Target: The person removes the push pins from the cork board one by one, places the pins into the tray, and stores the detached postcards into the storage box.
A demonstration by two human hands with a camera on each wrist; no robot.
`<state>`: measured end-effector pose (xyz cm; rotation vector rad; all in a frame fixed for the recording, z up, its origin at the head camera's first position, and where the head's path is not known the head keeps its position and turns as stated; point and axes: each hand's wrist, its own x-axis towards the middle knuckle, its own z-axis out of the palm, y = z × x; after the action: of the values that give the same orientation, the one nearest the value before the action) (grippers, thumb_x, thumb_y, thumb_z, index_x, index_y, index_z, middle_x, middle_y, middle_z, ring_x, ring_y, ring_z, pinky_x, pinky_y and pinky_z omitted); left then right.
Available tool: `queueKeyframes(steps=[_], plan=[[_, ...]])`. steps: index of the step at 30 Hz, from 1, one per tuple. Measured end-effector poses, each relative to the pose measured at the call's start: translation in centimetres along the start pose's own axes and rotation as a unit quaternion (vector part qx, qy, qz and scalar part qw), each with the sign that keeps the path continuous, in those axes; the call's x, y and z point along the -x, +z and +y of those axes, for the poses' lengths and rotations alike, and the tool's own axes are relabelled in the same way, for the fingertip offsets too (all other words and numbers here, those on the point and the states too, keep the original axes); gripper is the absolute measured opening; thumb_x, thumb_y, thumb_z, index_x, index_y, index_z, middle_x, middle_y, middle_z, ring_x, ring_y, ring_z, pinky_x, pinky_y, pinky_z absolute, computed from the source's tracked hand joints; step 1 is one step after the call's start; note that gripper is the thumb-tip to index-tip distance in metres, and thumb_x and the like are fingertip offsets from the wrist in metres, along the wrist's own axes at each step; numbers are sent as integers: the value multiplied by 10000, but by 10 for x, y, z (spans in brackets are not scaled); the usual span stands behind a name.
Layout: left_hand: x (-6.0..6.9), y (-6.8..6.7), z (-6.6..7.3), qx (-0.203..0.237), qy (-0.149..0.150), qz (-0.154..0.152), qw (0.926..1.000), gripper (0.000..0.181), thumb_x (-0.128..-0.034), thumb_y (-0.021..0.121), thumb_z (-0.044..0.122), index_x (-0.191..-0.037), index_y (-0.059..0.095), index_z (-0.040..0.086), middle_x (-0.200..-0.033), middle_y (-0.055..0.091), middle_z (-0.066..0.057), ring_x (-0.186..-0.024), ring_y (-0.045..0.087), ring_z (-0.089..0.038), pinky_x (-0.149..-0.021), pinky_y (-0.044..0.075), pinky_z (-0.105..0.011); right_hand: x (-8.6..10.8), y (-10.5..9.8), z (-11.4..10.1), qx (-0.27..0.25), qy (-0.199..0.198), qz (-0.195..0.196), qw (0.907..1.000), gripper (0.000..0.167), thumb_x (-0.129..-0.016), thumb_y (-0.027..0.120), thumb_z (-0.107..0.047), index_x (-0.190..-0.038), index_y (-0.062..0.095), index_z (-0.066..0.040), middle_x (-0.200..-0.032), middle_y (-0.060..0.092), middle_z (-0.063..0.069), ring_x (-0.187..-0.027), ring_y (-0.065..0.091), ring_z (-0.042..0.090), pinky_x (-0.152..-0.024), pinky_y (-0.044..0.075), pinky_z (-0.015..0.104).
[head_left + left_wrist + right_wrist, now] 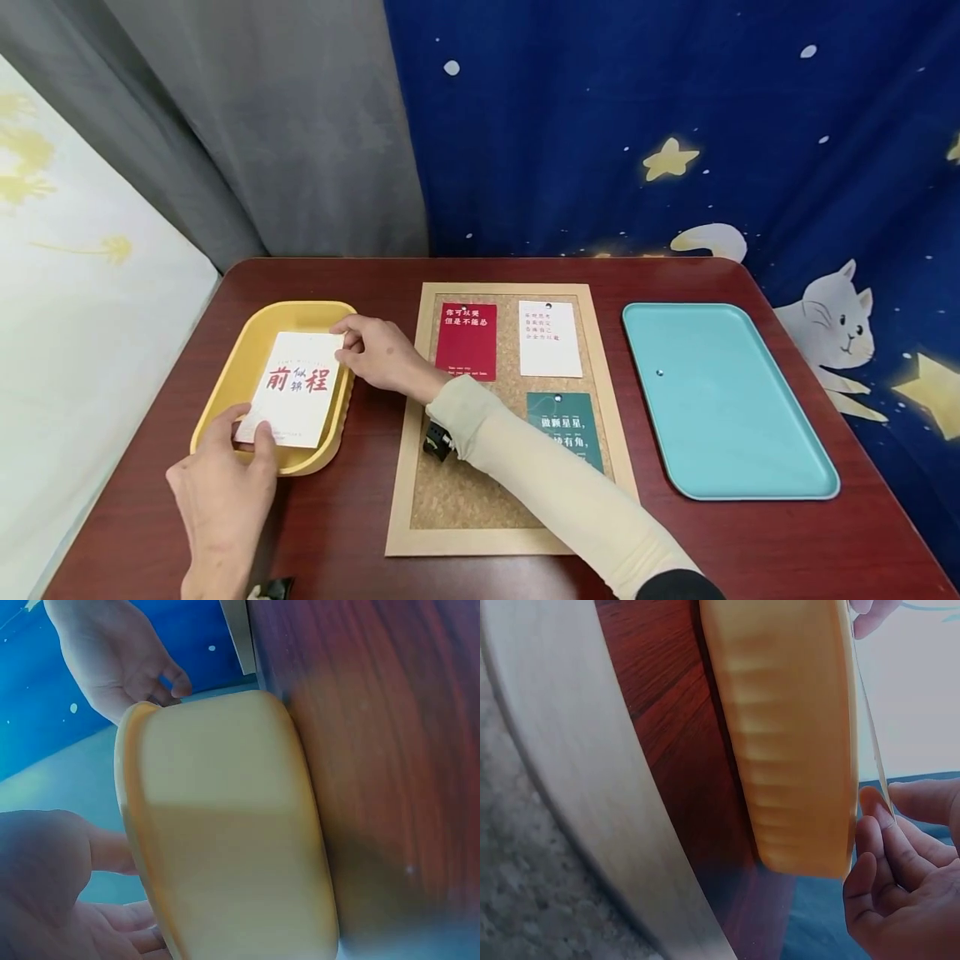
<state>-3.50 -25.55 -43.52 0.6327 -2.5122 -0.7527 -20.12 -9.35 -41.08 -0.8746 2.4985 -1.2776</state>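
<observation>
A white card (294, 408) with red and blue lettering lies over a yellow basket (228, 375) at the left of the table in the head view. My right hand (386, 357) pinches the card's upper right corner between thumb and fingers, as the right wrist view also shows. At the lower left corner, my left hand (225, 492) holds the card between its thumb and fingers. The left wrist view shows the basket's side wall (225, 825), which hides the left fingertips. Whether more cards lie beneath is hidden.
A wood-framed cork board (465, 500) lies mid-table, bearing a red card (467, 346), a white card (551, 354) and a green card (551, 408), each pinned. My right sleeve crosses the board. Farther right lies a blue tray (738, 400) with a small pin (659, 372).
</observation>
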Motion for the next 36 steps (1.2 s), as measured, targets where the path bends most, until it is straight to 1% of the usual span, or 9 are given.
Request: queueKeyframes(steps=[4,9,12,16,21,23,25,29,36], plan=[[-1,1,-2,-48,-39,-40,10000,402,-978,625,183,-1338,628,4,-1241,694,-318,-978,650,-548,-1006,273,-585,-3,2,1,116,-12,0,9999,324,-1000,689,-156,-1322,680,-121,-1055,719,5,-865,597,27,-788,443,89],[-2,3,-4,-82,-14,-72,9999,412,-975,636,182,-1348,628,8,-1303,664,-321,-1094,641,-528,-1009,268,-583,-7,4,1,372,65,46,9993,319,-998,691,-182,-1315,687,-150,-1027,705,-39,-860,588,9,-784,427,89],[-3,2,-5,-149,-21,-99,9998,422,-978,632,186,-1357,623,1,-1327,647,-325,-1170,619,-521,-1013,263,-594,-11,7,1,325,7,-9,9995,320,-1000,686,-179,-1318,682,-144,-1029,700,-38,-867,592,12,-787,430,84],[-4,1,-7,-222,35,-39,9997,424,-970,644,183,-1344,631,-15,-1312,651,-335,-1189,611,-522,-1005,286,-621,-17,9,1,210,-97,-106,9997,342,-998,687,-166,-1338,674,-134,-1054,711,-23,-895,609,17,-796,437,78],[-6,0,-5,-312,68,-107,9994,449,-965,651,173,-1367,617,-25,-1331,648,-317,-1228,595,-494,-1003,265,-612,-21,9,-2,339,-89,-96,9993,372,-993,700,-186,-1363,663,-156,-1068,707,-33,-920,615,25,-802,443,95],[-6,0,-4,-374,95,-131,9992,456,-963,655,170,-1374,612,-22,-1337,640,-317,-1232,585,-493,-1002,252,-609,-23,9,-3,479,-43,-51,9988,372,-994,698,-202,-1364,663,-175,-1070,709,-41,-932,622,28,-840,442,120],[-7,1,-2,-429,132,-135,9989,451,-956,663,167,-1364,618,-17,-1331,634,-324,-1236,571,-487,-1007,248,-616,-25,10,-3,685,11,-13,9977,375,-992,699,-225,-1365,662,-203,-1059,715,-67,-939,631,14,-911,441,159],[-7,1,-1,-629,161,-227,9976,453,-946,672,164,-1358,616,-17,-1318,620,-335,-1239,556,-477,-1012,246,-632,-29,12,-2,1016,113,-57,9947,371,-994,700,-269,-1362,657,-237,-1042,721,-112,-945,642,-14,-1034,417,253],[-9,3,-1,-926,267,-237,9951,449,-918,696,148,-1333,618,-4,-1260,639,-335,-1177,589,-458,-1005,245,-658,-37,14,-1,1413,124,-94,9899,261,-998,694,-305,-1254,706,-256,-1058,749,-134,-949,660,-13,-1049,405,281]])
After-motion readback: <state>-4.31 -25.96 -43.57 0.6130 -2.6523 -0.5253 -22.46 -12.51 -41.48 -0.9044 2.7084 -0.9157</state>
